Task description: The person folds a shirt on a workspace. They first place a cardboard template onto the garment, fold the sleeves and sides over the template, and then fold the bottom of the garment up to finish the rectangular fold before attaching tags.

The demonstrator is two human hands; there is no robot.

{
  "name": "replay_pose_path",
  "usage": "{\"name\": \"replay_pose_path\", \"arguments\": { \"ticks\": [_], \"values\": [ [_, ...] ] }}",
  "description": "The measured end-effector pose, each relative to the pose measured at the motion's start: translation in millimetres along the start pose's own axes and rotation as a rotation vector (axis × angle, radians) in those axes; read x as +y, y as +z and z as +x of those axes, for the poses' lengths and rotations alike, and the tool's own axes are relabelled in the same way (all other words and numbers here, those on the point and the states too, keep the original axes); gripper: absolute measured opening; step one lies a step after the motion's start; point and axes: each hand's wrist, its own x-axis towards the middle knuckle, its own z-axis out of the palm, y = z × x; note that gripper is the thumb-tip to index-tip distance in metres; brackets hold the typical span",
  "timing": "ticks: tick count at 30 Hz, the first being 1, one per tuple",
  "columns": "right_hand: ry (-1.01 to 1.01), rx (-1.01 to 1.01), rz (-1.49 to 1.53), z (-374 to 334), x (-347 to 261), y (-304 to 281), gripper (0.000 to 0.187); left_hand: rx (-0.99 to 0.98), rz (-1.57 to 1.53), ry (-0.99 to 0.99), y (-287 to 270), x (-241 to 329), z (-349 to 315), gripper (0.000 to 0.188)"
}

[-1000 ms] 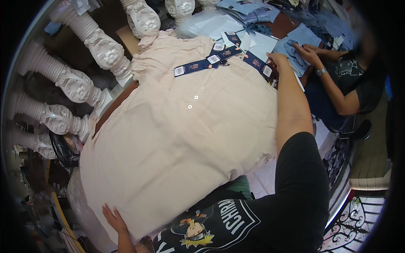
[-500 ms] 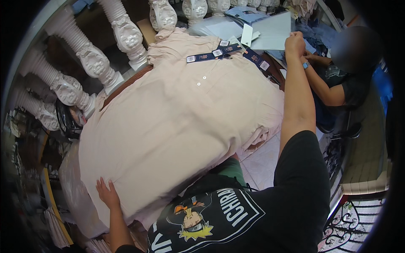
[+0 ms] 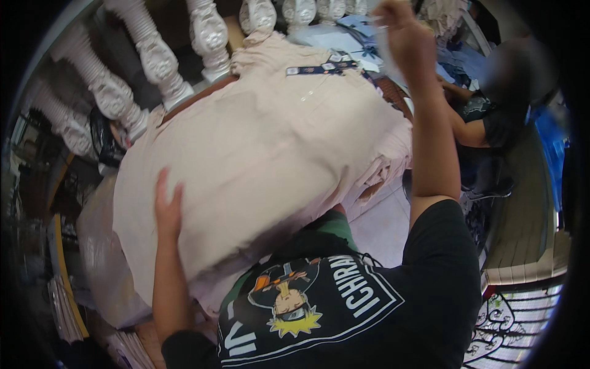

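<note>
A stack of pale pink shirts (image 3: 246, 166) lies spread in front of me, buttoned placket up, with dark blue hang tags (image 3: 319, 69) at the collar. My left hand (image 3: 167, 209) is over the lower left of the top shirt, fingers spread and holding nothing; I cannot tell whether it touches the cloth. My right hand (image 3: 405, 46) is raised beyond the stack's far right, blurred, with its fingers closed. A thin, pale sheet (image 3: 385, 54) hangs from it, seen almost edge-on and smeared by motion.
White carved balusters (image 3: 163, 67) line the far left side. Clear bags and blue garments (image 3: 359, 26) lie at the back. A co-worker (image 3: 473, 123) sits at the right, hands partly hidden. A plastic-wrapped bundle (image 3: 98, 258) sits at the left under the shirts.
My left hand has moved up and away over the shirt. My right hand has risen, bringing the pale sheet from a broad view to nearly edge-on. The view has shifted slightly.
</note>
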Motion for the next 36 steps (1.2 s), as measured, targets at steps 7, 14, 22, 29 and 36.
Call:
{"name": "replay_pose_path", "arguments": {
  "ticks": [7, 14, 22, 29, 36],
  "values": [
    [-0.217, -0.942, 0.654, -190, -215, 48, 0.017, -0.375, -1.183, -0.526, 70, 59, -6, 0.055],
    [-0.216, -0.867, 0.984, -214, -223, 59, 0.025, 0.038, -1.012, -0.753, 63, 6, -51, 0.03],
    [0.057, -0.82, 0.673, -210, -200, 57, 0.027, 0.115, -1.368, -0.806, 43, -45, -41, 0.031],
    [0.388, -0.876, 0.514, -216, -135, 75, 0.029, 0.089, -1.04, -0.844, -32, -73, -30, 0.044],
    [0.737, -1.227, 0.576, -217, -144, 74, 0.032, 0.346, 0.118, -0.385, -29, -57, -51, 0.058]
  ]
}}
